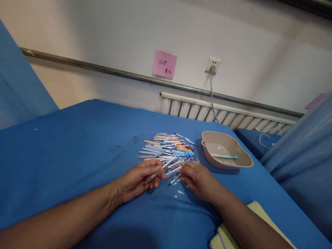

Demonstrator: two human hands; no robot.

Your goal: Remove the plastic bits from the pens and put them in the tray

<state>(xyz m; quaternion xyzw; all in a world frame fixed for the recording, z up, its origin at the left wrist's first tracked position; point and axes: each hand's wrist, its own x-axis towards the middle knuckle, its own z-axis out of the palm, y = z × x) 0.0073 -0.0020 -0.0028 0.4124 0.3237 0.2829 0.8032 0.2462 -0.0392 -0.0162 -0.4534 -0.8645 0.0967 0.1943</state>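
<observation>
My left hand (141,175) is closed around a slim pale pen (164,168), which slants up to the right. On the blue sheet just beyond lies a heap of pen parts (153,148): grey, light blue and orange barrels, white sticks and coloured caps. My right hand (199,179) reaches down at the near right edge of this heap, its fingers bent together. What its fingertips hold, if anything, is hidden. Small white scraps (180,192) and a thin dark-tipped refill (170,183) lie between the hands.
Right of the heap stands a beige basin (229,137) with a blue-ended pen (226,156) inside. A folded yellow cloth (256,207) lies under my right forearm. Behind the bed are a radiator (189,105), a metal rail (116,72) and a plugged-in socket (213,65). Blue curtains (301,166) hang at the sides.
</observation>
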